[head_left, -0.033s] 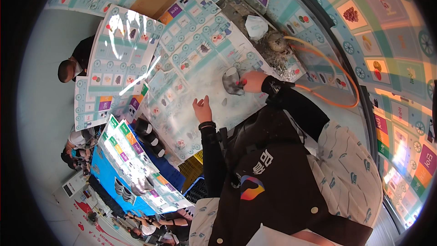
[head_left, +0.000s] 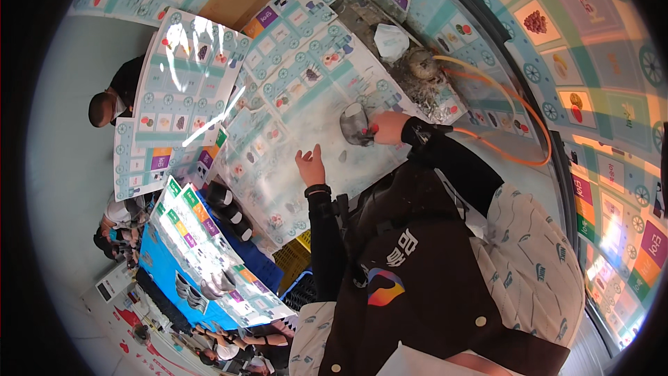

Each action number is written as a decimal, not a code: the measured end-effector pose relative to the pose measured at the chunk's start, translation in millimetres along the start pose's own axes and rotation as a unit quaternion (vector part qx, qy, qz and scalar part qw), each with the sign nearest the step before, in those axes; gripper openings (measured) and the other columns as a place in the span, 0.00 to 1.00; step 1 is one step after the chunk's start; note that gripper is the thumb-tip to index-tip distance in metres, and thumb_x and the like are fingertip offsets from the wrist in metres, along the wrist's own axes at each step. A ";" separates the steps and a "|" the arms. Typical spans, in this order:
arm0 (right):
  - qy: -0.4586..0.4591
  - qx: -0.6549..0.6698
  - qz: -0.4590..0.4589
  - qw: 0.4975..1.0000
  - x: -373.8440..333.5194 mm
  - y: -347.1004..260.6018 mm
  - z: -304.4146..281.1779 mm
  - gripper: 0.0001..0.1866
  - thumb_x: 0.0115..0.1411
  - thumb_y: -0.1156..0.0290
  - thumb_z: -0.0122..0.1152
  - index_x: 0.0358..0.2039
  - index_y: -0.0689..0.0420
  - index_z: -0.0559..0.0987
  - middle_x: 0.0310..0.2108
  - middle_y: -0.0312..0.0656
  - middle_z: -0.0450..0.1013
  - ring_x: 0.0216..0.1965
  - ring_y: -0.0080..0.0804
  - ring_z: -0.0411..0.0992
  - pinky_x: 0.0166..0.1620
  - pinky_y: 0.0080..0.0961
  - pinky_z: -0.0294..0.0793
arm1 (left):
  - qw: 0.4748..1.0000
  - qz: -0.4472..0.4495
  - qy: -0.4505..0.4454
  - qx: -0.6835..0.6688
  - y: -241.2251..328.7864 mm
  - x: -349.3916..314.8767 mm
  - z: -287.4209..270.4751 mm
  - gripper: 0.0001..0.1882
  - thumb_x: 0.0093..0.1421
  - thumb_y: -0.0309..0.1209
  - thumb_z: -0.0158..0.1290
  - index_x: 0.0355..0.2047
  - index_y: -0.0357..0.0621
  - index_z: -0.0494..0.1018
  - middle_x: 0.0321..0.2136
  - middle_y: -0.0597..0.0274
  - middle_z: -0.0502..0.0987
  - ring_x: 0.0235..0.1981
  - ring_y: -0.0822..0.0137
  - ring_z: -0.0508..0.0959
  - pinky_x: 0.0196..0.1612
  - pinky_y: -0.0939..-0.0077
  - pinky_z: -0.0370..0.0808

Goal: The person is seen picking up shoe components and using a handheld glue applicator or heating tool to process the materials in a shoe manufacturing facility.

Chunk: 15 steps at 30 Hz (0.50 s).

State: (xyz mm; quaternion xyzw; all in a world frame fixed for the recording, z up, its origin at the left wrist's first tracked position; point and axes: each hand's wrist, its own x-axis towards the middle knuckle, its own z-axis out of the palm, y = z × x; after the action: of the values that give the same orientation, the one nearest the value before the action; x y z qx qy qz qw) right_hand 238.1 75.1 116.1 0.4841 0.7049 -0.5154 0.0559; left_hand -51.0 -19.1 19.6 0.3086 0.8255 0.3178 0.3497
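My right hand (head_left: 391, 128) is closed at the rim of a shiny grey, hollow, curved piece (head_left: 354, 125) with a pale inside. Something small and red shows at its fingertips, too small to name. Left of it, my left hand (head_left: 310, 165) hovers over the board with fingers apart and nothing in them. Beneath both hands lies a board covered with teal-and-white printed sheet (head_left: 299, 132), dusted grey in the middle. A small grey spot marks the sheet between the hands.
An orange hose (head_left: 511, 160) loops at the right. Beyond the board sit a white mask-like cup (head_left: 391, 42) and a round grey lump (head_left: 422, 64) on a dirty ledge. Dark curved pieces (head_left: 229, 209) stand at the left; more grey pieces (head_left: 190, 292) lie on a blue table. Other people are farther left.
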 end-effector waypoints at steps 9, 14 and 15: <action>0.164 -0.048 0.091 0.981 -48.9 94.1 44.4 0.20 0.53 0.71 0.59 0.47 0.62 0.68 0.40 0.54 0.72 0.47 0.49 0.72 0.46 0.42 0.76 | 0.952 0.029 -0.029 0.305 45.9 -59.0 103.8 0.76 0.34 0.69 0.68 0.68 0.26 0.45 0.57 0.36 0.68 0.57 0.40 0.71 0.56 0.49 0.70; 0.259 -0.174 0.113 0.943 -45.2 123.4 65.7 0.27 0.52 0.74 0.61 0.52 0.64 0.66 0.51 0.54 0.65 0.58 0.52 0.62 0.51 0.41 0.76 | 0.930 0.009 -0.014 0.368 50.4 -61.5 141.3 0.77 0.33 0.68 0.69 0.70 0.32 0.42 0.56 0.42 0.67 0.57 0.45 0.70 0.53 0.43 0.70; 0.289 -0.187 0.110 0.932 -44.4 122.9 72.2 0.26 0.52 0.75 0.60 0.52 0.65 0.66 0.52 0.53 0.64 0.59 0.51 0.61 0.54 0.40 0.74 | 0.929 0.015 -0.018 0.369 51.5 -60.1 146.0 0.77 0.33 0.68 0.69 0.70 0.32 0.42 0.56 0.42 0.67 0.57 0.45 0.70 0.53 0.43 0.70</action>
State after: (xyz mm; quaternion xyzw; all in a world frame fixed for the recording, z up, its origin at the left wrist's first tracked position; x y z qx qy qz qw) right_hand 322.0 -9.0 25.7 0.6677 0.7164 -0.2025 -0.0047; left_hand 110.7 13.3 -0.2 0.4338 0.8735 -0.0097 0.2208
